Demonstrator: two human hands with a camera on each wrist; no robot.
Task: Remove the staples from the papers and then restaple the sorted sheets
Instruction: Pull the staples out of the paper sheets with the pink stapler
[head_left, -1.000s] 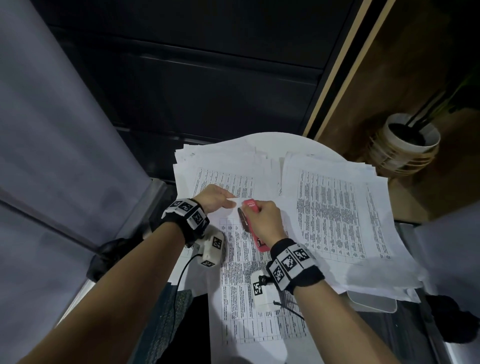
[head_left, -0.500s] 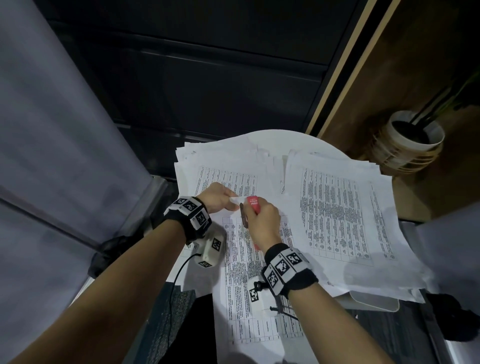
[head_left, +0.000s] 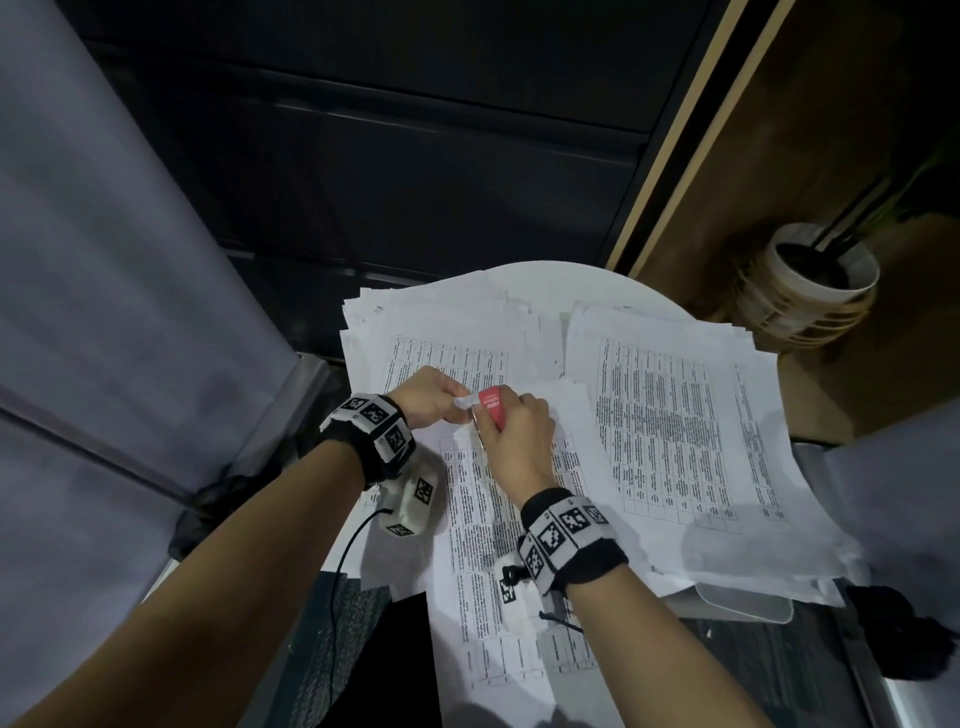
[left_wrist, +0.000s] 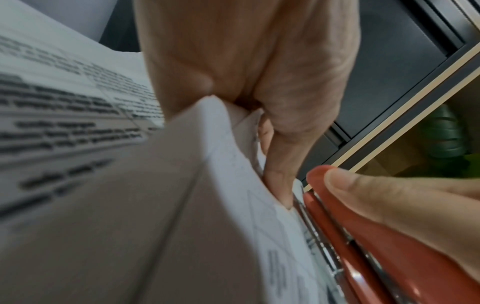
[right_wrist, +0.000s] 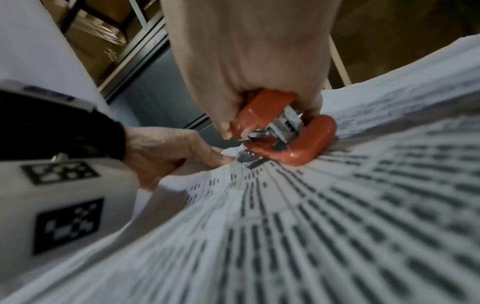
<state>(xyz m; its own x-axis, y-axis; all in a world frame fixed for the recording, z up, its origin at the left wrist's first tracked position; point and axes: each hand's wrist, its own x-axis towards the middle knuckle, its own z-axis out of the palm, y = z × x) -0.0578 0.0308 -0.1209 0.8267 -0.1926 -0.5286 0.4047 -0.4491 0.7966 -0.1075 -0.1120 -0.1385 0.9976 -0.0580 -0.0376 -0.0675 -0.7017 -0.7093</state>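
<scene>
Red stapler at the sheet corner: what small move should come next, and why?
Probably a squeeze: the right hand grips the red stapler, whose mouth sits over the corner of the sheets that the left hand pinches. No staple is visible.

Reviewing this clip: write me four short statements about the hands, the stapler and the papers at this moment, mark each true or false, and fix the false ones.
1. The right hand grips a red stapler. True.
2. The left hand lies flat and holds nothing. False: it pinches the corner of the printed sheets.
3. The stapler is blue. False: it is red.
4. Another stack of printed papers lies to the right of the hands. True.
</scene>
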